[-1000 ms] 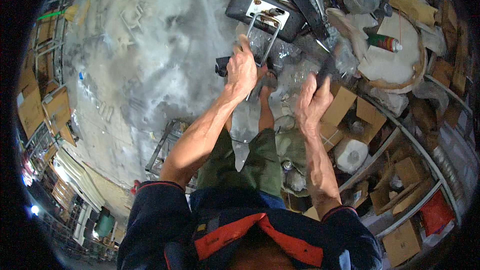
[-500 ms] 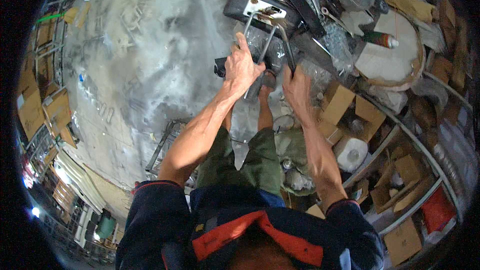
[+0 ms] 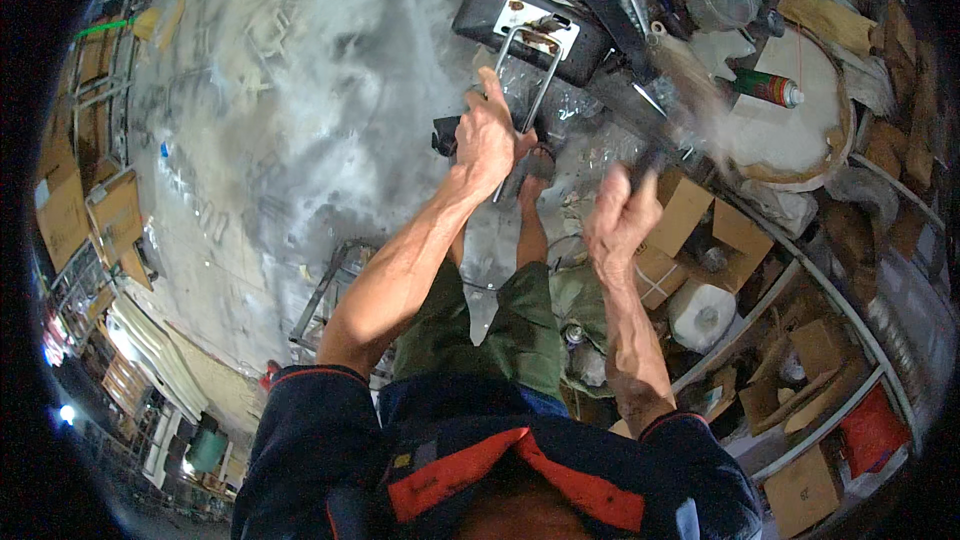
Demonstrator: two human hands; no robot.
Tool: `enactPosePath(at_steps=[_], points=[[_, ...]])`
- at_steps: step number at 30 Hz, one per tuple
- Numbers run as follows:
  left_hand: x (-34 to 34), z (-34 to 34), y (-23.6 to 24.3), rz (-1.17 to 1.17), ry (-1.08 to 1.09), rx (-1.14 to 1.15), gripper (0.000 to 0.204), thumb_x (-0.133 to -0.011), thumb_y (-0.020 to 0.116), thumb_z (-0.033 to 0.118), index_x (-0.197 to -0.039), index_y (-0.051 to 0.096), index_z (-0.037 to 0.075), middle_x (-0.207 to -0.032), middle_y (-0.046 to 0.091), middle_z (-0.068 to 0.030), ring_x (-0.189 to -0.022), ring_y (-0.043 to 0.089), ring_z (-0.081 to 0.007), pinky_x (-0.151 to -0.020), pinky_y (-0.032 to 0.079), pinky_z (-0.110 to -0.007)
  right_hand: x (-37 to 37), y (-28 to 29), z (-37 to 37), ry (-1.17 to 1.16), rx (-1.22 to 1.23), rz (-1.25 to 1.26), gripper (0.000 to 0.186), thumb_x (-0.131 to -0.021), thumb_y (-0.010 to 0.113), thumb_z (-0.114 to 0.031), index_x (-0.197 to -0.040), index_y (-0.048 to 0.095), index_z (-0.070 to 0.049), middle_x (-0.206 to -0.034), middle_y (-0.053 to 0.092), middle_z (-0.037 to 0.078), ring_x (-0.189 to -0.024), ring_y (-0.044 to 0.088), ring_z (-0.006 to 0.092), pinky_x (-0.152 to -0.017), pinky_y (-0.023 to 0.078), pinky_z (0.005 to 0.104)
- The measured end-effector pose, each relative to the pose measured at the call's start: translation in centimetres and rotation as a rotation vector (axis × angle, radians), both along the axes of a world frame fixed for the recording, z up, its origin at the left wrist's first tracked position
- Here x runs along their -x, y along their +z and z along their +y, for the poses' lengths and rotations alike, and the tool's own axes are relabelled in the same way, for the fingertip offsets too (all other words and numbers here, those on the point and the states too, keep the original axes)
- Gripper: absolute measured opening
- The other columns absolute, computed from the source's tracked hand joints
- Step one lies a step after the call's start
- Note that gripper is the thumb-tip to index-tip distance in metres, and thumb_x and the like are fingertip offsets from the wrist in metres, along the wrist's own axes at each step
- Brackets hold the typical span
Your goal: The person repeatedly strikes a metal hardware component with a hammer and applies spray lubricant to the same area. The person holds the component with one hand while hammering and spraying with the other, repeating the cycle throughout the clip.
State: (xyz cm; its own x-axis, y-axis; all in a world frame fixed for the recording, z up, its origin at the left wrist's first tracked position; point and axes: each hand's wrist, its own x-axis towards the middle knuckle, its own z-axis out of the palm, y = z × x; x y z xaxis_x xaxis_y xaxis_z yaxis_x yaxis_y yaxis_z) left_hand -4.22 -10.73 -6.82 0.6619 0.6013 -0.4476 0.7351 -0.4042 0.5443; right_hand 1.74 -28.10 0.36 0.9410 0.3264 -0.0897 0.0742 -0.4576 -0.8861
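In my left hand is a U-shaped metal rod, its bend pointing away from me and its legs running back past my fingers. The index finger lies stretched along one leg. The bend shows over a black block with a white, rust-marked plate. My right hand is closed round the dark handle of a hammer, off to the right of the rod. Motion smears the hammer's head, so its shape is unclear.
Metal tools and clear plastic lie at the far right. A spray can rests on a round pale board. Open cardboard boxes, a white roll and a metal-framed shelf stand along my right. My feet are just below the rod.
My right hand has swung the hammer away from the rod, to the right and toward me. The left hand keeps the rod in nearly the same place.
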Motion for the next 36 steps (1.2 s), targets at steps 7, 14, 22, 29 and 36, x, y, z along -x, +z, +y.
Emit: enactPosePath(at_steps=[7,14,22,29,36], points=[[-0.5,0.0,0.9,0.033,0.001,-0.028,0.12,-0.071,0.094,0.028,-0.155,0.016,-0.009,-0.113,0.061,-0.0362,-0.098,0.069,-0.0528,-0.084,0.06,-0.053,-2.3,-1.8,1.1,0.319,0.48,0.025,0.029,-0.104,0.064,-0.022,-0.096,0.06,0.006,-0.064,0.058,0.014,-0.058,0.058,0.0206,-0.054,0.047,0.0434],[-1.3,0.2,1.1,0.096,-0.023,-0.008,0.126,-0.072,0.093,0.031,-0.158,0.01,-0.01,-0.116,0.06,-0.037,-0.102,0.069,-0.0504,-0.087,0.06,-0.051,-2.2,-5.3,0.8,0.094,0.206,-0.153,0.032,-0.105,0.062,-0.021,-0.079,0.049,-0.008,-0.066,0.051,0.0,-0.061,0.054,0.0119,-0.052,0.045,0.0277],[-0.2,0.2,0.3,-0.01,0.005,0.028,0.124,-0.069,0.094,0.023,-0.158,0.013,-0.007,-0.114,0.061,-0.0362,-0.1,0.068,-0.0532,-0.087,0.058,-0.055,-1.9,-1.2,-0.2,-0.077,-0.067,-0.058,0.039,-0.106,0.058,-0.028,-0.09,0.059,0.007,-0.072,0.064,0.023,-0.06,0.06,0.0315,-0.057,0.047,0.0484],[-0.1,0.0,0.2,0.033,0.032,-0.023,0.123,-0.072,0.093,0.022,-0.159,0.012,-0.009,-0.114,0.06,-0.0376,-0.099,0.068,-0.0521,-0.084,0.058,-0.053,-3.0,2.0,1.4,0.024,0.204,-0.006,0.034,-0.108,0.059,-0.024,-0.089,0.057,0.004,-0.064,0.054,0.003,-0.056,0.052,0.0129,-0.05,0.042,0.0344],[-1.0,-0.3,0.6,0.067,0.02,-0.01,0.124,-0.07,0.093,0.025,-0.157,0.012,-0.011,-0.112,0.062,-0.0374,-0.097,0.068,-0.0541,-0.084,0.059,-0.053,-3.8,-3.6,-1.7,0.215,0.462,-0.077,0.036,-0.104,0.063,-0.027,-0.09,0.059,0.006,-0.069,0.059,0.02,-0.058,0.056,0.0231,-0.057,0.046,0.0451]])
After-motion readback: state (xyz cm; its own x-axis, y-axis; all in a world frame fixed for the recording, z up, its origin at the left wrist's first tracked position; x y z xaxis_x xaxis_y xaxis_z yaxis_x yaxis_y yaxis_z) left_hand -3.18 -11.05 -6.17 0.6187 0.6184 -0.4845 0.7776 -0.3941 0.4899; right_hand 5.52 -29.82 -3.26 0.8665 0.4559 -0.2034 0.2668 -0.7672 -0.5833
